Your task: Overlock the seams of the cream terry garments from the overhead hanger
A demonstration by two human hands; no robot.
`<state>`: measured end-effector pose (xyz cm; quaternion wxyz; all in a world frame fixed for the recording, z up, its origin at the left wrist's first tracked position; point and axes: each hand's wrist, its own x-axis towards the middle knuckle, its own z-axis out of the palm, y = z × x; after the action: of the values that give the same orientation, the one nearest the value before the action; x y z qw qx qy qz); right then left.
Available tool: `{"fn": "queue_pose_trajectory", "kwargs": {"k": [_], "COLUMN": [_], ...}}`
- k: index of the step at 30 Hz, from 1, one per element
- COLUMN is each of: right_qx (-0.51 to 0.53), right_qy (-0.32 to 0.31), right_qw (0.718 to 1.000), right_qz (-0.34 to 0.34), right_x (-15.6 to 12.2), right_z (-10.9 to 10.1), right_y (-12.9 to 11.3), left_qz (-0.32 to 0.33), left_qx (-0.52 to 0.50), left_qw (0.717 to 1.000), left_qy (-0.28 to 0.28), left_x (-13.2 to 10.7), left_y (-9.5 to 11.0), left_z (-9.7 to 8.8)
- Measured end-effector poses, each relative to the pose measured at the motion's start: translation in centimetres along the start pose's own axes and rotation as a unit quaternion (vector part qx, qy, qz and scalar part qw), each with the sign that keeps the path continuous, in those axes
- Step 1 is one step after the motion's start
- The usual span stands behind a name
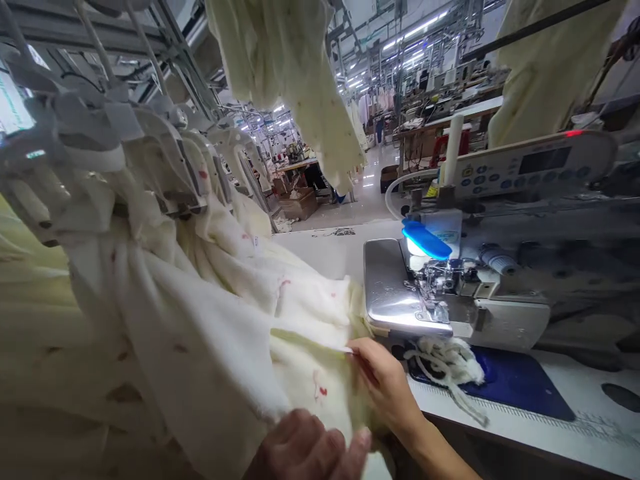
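Nearest is the left hand (pixel 307 447), partly cut off at the near edge, its fingers curled against the cream cloth (pixel 300 373); whether they grip it, I cannot tell. Just beyond and to the right, the right hand (pixel 387 380) pinches an edge of that cloth between thumb and fingers. The cloth, with small red prints, lies in the near middle, left of the sewing machine (pixel 395 287).

On the left, more printed fabric (pixel 195 340) hangs in folds from a row of grey clips (pixel 160 160). On the right, a white table (pixel 590 437) bears ruler marks and a dark blue pad (pixel 525 387), with a bundle of white cord (pixel 453 360) partly on it. Beyond these, the machine carries a bright blue flap (pixel 427 240) and a control panel (pixel 500 175).

Farther off, a cardboard box (pixel 303 208) on the floor has pale stuff at its top, too small to identify. To its right is a dark box (pixel 389 180), its contents unclear.
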<state>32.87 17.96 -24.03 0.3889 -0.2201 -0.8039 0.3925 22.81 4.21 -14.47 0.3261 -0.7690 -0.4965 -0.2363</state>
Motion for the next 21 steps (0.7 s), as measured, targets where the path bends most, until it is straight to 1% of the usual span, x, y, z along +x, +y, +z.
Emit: {"fn": "queue_pose_trajectory", "kwargs": {"k": [2, 4, 5, 6, 8, 9, 11, 13, 15, 17, 19, 21], "right_qx": [0.037, 0.057, 0.048, 0.022, -0.067, -0.109, -0.170, -0.201, -0.215, -0.217, -0.191, -0.117], "right_qy": [0.004, 0.033, 0.060, 0.098, 0.179, 0.208, 0.240, 0.250, 0.261, 0.264, 0.271, 0.265], "right_qw": [0.999, 0.993, 0.990, 0.985, 0.967, 0.954, 0.932, 0.924, 0.920, 0.921, 0.933, 0.952], "right_qz": [0.040, 0.097, 0.121, 0.139, 0.167, 0.184, 0.212, 0.209, 0.196, 0.186, 0.143, 0.097], "right_x": [-0.1, -0.4, -0.6, -0.6, -0.3, 0.0, 1.0, 2.1, 2.9, 2.7, 1.3, -0.9], "right_z": [-2.5, -5.5, -6.9, -8.2, -10.2, -10.8, -11.3, -11.1, -10.7, -10.6, -10.8, -11.3], "right_y": [-1.1, -2.2, -2.5, -2.6, -2.1, -1.5, -0.1, 1.1, 1.6, 1.6, 1.2, 0.8], "left_qz": [-0.060, -0.123, -0.131, -0.125, -0.106, -0.105, -0.126, -0.147, -0.157, -0.147, -0.140, -0.150], "left_qx": [0.056, 0.072, 0.059, 0.041, 0.008, -0.002, -0.004, 0.000, 0.000, -0.013, -0.074, -0.164], "left_qw": [0.997, 0.989, 0.988, 0.988, 0.985, 0.982, 0.974, 0.971, 0.970, 0.974, 0.976, 0.966], "left_qy": [-0.002, -0.029, -0.053, -0.083, -0.139, -0.160, -0.186, -0.190, -0.186, -0.174, -0.150, -0.132], "left_x": [1.4, 3.3, 4.5, 5.6, 7.7, 8.6, 9.9, 10.4, 10.5, 10.3, 10.1, 9.9], "left_y": [-1.4, -2.4, -2.7, -2.6, -2.0, -1.6, -1.2, -1.5, -1.9, -1.8, -0.7, 0.9], "left_z": [0.2, 1.5, 2.7, 4.1, 7.3, 9.0, 11.6, 13.2, 13.5, 12.7, 11.4, 10.2]}}
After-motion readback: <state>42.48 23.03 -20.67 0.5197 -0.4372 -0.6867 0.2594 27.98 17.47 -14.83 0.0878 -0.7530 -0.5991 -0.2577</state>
